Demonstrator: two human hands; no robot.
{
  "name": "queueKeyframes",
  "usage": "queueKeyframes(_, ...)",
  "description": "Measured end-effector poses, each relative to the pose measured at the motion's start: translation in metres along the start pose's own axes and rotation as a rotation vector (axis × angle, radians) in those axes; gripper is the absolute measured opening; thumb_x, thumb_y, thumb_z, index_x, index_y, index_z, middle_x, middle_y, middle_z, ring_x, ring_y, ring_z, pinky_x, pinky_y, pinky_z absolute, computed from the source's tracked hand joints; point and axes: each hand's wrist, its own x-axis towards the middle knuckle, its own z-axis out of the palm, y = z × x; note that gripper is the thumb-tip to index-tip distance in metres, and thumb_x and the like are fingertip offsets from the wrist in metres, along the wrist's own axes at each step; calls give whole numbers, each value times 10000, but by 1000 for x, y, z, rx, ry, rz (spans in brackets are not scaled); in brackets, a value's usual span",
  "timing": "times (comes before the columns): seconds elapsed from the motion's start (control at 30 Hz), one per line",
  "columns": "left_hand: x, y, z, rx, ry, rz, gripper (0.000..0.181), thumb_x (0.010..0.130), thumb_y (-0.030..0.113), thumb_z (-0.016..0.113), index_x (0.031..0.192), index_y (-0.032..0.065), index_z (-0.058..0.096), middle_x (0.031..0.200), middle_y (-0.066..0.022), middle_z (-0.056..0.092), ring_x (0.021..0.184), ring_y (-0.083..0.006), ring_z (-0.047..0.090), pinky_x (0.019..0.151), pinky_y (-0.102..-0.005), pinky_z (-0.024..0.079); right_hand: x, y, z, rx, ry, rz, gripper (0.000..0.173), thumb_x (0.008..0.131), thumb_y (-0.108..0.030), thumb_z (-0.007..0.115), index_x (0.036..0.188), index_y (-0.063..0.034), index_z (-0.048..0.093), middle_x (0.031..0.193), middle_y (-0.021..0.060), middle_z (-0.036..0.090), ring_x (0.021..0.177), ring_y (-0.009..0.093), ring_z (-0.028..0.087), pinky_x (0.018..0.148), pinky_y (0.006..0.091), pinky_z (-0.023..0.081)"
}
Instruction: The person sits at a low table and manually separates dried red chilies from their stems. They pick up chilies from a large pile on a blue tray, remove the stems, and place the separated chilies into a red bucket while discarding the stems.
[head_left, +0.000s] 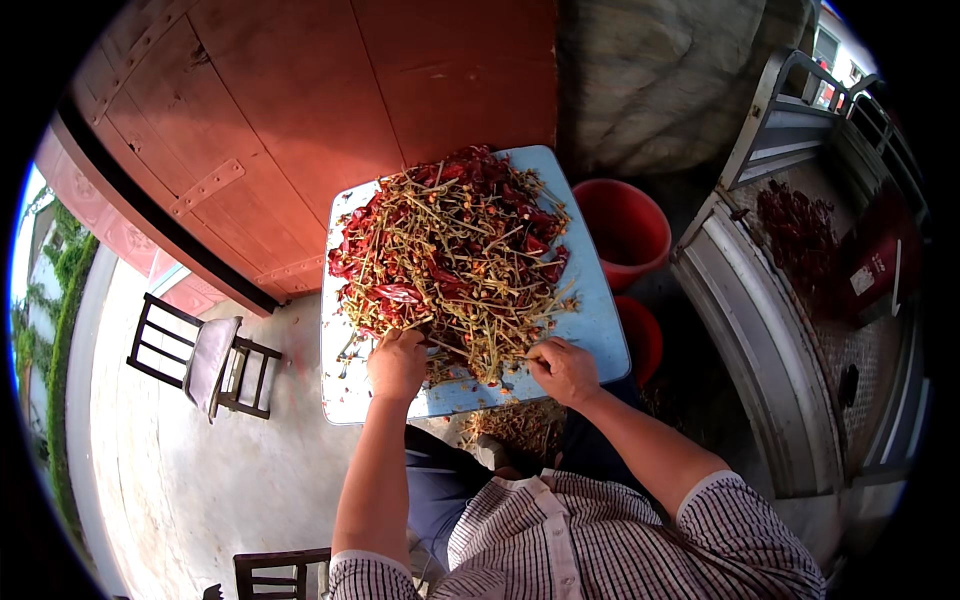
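A heap of dried red chili peppers and loose stems (457, 262) covers much of a pale blue table (592, 330) before me. Straw-coloured stems lie thick over the top, with dark red pods showing between them and along the far side. My left hand (397, 364) is at the heap's near left edge, its fingers bent down into the stems. At the near right edge is my right hand (564, 370), with thumb and fingers curled together against the stem ends. What either hand pinches is too small and partly hidden to tell.
Two red buckets (622, 225) stand right of the table, one nearer me. Beyond is a metal cargo bed (772, 360) holding more dried chilies (799, 225). A red door (300, 112) rises behind the table. A wooden chair (214, 360) stands left. Stem litter (517, 424) lies under the table.
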Motion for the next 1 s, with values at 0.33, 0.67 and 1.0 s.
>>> queueKeyframes(0.33, -36, 9, -4, -498, 264, 37, 159, 846, 14, 739, 1002, 40, 724, 939, -109, 711, 769, -231, 699, 720, -354, 544, 1, -3, -5, 21, -56, 52, 141, 865, -186, 789, 956, -129, 699, 945, 22, 711, 774, 246, 720, 669, 393, 591)
queueKeyframes(0.67, -53, 36, 19, -683, 231, 82, 156, 840, -16, 768, 963, 26, 682, 935, -90, 708, 714, -183, 674, 658, -319, 542, 5, -12, -16, 141, -146, 131, 189, 895, -194, 782, 1030, -93, 698, 962, 58, 704, 817, 224, 716, 711, 370, 584)
queueKeyframes(1.0, -82, 90, 37, -722, 62, 105, 184, 843, 61, 779, 1011, 24, 712, 927, -119, 728, 734, -218, 694, 677, -327, 550, 13, -59, -21, 569, -212, 137, 271, 932, -132, 753, 1167, -12, 690, 1014, 97, 710, 814, 150, 673, 715, 305, 556)
